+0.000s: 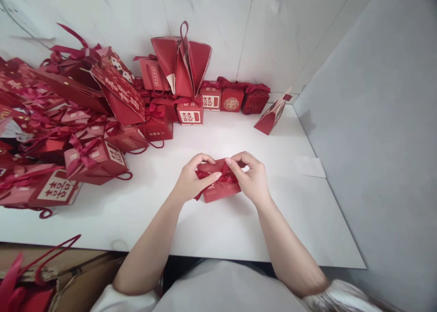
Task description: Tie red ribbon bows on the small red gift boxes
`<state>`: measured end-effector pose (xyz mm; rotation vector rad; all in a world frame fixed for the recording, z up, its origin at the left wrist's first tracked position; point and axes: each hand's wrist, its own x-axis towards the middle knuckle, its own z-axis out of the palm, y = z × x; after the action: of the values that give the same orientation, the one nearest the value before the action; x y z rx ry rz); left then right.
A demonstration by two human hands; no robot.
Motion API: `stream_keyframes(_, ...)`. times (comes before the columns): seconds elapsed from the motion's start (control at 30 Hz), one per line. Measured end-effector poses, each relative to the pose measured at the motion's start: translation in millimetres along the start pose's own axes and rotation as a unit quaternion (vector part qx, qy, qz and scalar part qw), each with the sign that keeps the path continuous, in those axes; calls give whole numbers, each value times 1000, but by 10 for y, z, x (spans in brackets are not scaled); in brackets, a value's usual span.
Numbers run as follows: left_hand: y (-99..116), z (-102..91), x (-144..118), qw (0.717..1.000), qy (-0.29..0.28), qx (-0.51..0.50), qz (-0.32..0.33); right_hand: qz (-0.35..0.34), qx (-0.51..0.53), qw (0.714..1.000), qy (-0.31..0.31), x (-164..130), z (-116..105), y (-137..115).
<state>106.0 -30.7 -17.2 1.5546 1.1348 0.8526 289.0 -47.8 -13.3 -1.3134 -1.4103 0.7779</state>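
White and smooth, the worktop (239, 230) runs from the near edge back to a pale marble-look tiled wall (273, 29), and on the right it meets a plain grey wall (375, 120). A small red gift box (220, 189) sits near the middle of the worktop, close to the person. The left hand (191, 180) has its grip closed on the box's left end, thumb lying across the top. The right hand (251, 177) is pinched together on the red ribbon (225, 171) at the top of the box.

To the left, a heap of finished red boxes (68, 134) with ribbons and gold lettering covers the worktop and climbs against the wall. A row of three small boxes (232, 98) stands along the back wall, with an open, unfolded box (182, 61) perched above them. A single flat red carton (273, 114) lies tilted near the right corner. A white slip of paper (312, 167) rests just beside the grey wall. Below the near edge, at lower left, a cardboard carton (82, 280) shows red ribbons.
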Motion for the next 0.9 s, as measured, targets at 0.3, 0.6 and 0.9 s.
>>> stream_keyframes(0.3,-67,19,65,994,-92,5,60,31,3,999,-37,36,-119,68)
stream_keyframes(0.6,-55,64,75,994,-93,-9,49,-16,-46,999,-1,104,-82,184)
stream_keyframes(0.9,-64,-251,60,998,57,-33,26,80,-31,986,-146,142,-612,191)
